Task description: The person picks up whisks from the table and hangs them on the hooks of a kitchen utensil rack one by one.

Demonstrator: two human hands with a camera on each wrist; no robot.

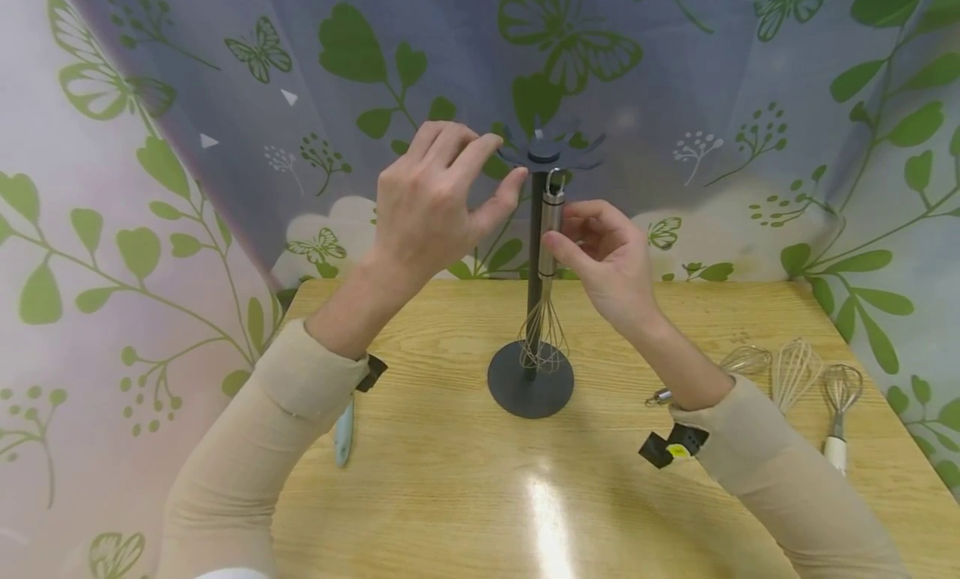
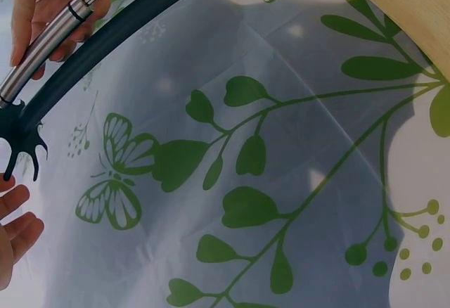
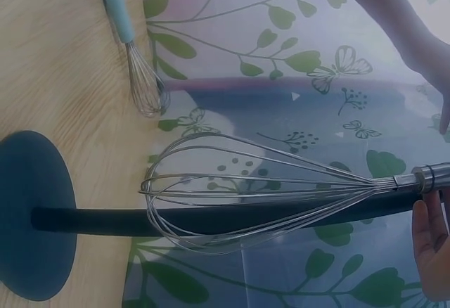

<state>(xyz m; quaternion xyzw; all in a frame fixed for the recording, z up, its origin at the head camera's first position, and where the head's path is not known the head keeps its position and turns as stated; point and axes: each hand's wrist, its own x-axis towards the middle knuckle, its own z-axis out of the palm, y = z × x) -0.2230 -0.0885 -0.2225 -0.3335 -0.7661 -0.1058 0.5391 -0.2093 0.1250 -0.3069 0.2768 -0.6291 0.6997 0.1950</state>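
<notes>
A dark rack stands upright on a round base, with curved hooks fanned out at its top. My right hand pinches the metal handle of a whisk between thumb and fingers. The whisk hangs upright beside the pole, its loop close to a hook and its wires pointing down toward the base. On the rack's left, my left hand is raised, index fingertip right at a hook tip, thumb lower and spread from it. The left wrist view shows its fingertips near the hooks.
At the table's right lie several whisks: one with a white handle, others partly behind the right forearm. A light blue-handled whisk lies on the left. Patterned curtains hang behind and beside the wooden table.
</notes>
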